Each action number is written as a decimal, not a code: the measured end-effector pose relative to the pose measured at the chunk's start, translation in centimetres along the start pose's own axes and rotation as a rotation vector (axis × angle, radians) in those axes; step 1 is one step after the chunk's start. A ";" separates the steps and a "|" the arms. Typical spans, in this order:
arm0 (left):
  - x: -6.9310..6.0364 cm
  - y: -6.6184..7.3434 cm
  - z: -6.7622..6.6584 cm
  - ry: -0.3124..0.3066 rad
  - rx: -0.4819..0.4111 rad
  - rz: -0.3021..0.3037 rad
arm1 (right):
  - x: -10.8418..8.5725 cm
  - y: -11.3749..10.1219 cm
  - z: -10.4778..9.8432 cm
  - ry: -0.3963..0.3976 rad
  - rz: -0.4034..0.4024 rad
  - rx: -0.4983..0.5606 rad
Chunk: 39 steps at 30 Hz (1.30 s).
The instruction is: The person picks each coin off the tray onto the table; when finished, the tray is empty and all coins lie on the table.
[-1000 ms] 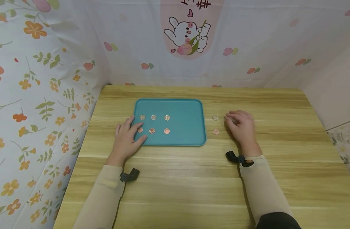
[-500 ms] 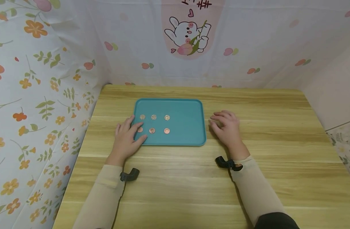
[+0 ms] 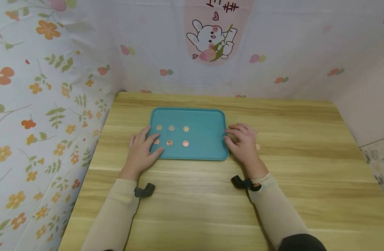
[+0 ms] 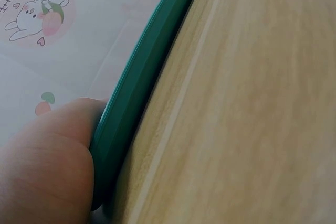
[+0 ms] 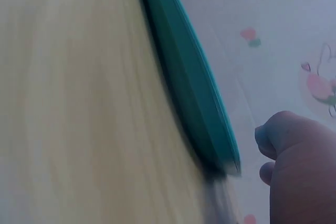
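Note:
A blue-green tray lies on the table. It carries two rows of small round coins, with silvery or golden ones such as the coin behind and copper ones such as the coin in front. My left hand rests over the tray's left rim with fingers spread, its index finger close to a copper coin. At the right rim, my right hand reaches in with loosely bent fingers; its thumb looks apart from the tray in the right wrist view. No held thing shows there.
Just right of my right hand, a copper coin and the edge of a paler coin lie on the wooden table. The hand may hide others. Patterned cloth hangs behind and at the left.
My right hand has moved left across the table to the tray's right rim, covering where two loose coins lay. My left hand stays put; the head view has shifted slightly.

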<state>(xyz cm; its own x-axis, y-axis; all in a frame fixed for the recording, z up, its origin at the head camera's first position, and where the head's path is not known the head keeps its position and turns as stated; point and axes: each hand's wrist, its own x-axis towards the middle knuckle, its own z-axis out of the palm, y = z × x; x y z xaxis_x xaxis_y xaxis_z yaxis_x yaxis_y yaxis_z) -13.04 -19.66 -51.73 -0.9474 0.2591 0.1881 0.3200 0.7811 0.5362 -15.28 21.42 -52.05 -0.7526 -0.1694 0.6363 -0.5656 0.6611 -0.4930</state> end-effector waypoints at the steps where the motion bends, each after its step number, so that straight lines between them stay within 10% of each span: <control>1: 0.0 0.0 0.0 -0.001 -0.001 0.000 | 0.1 -0.3 0.3 -0.010 -0.006 0.007; 22: 0.2 0.1 0.1 -0.019 0.014 -0.011 | 0.9 -9.6 6.2 -0.436 0.018 -0.241; 39: 0.1 0.2 -0.1 -0.024 0.023 -0.014 | 1.0 -11.7 8.1 -0.415 0.125 -0.208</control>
<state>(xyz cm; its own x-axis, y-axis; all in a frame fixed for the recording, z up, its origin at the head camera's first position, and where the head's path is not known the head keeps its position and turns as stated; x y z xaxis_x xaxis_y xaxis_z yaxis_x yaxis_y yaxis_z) -13.04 -19.54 -51.53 -0.9516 0.2616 0.1611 0.3071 0.7975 0.5193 -12.13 7.67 -50.47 -0.9054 -0.3291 0.2684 -0.4149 0.8200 -0.3943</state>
